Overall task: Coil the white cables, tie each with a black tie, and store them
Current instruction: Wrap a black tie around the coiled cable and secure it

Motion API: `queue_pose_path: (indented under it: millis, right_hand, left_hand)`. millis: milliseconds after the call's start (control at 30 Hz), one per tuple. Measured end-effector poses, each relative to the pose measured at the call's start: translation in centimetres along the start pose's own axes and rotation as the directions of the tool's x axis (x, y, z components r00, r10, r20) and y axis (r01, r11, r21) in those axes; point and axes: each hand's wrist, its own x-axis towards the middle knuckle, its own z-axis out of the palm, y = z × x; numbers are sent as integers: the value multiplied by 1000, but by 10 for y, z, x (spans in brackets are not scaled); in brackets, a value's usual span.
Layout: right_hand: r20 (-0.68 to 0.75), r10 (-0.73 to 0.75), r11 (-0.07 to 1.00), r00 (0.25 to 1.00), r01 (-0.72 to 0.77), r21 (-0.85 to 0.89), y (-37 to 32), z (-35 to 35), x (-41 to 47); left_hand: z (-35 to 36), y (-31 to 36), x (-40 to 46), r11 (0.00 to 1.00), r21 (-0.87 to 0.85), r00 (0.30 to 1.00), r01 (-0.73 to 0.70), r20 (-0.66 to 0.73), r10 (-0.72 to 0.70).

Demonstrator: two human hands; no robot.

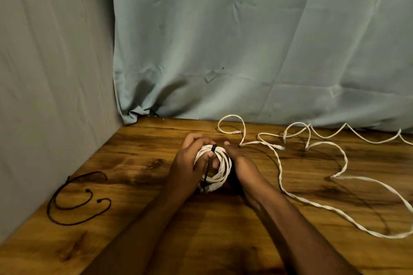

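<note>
- Both forearms come in from the near edge of the wooden table (156,241) and meet over its middle.
- The left hand (190,163) is raised on its side, its fingers curled round the coiled white cable (220,168); the thumb goes across the front of the coil and the fingertips reach into its middle.
- The right hand (240,161) lies against the right side of the same coil, palm toward it. Its thumb tip shows above the coil; the other fingers are hidden behind it, so I cannot tell if they are curled or straight.
- A black tie (209,166) goes over the top of the coil, just beside the left thumb, and its tail hangs down in front toward the white plug at the bottom of the coil.
- Well to the left of the left hand, loose black ties (73,206) lie curved on the table.
- To the right of the right hand and further back, loose white cables (312,147) spread in loops over the table, up to the grey-green cloth (245,40) that hangs behind.
</note>
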Motion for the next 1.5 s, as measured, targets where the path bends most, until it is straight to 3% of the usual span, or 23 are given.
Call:
queue_pose_path:
  millis: [133,300,567,733,900,1133,1500]
  right_hand:
    - [48,-3,999,999,1,35,-1,-3,-3]
    - [-51,-63,996,997,66,56,0,0,2]
    - [-65,-124,981,990,132,139,-6,-10,-4]
    - [-168,-344,930,924,311,-194,-10,-13,-6]
    - [-216,-423,880,880,342,-331,-9,-18,-2]
    - [-239,-527,833,816,441,-333,-8,-12,-5]
    - [-163,-758,598,632,574,-559,6,-5,2]
  left_hand:
    - [-1,-1,0,999,29,999,-15,-33,16]
    - [1,2,-1,1000,-1,999,23,-48,-23]
    - [8,7,-5,995,-92,998,38,57,-32]
    - [7,15,-7,970,-195,976,144,188,-107]
    - [11,17,-10,954,-205,946,217,285,-154]
    - [18,13,-9,956,-154,952,251,216,-215]
    - [17,6,-8,959,-110,964,261,79,-253]
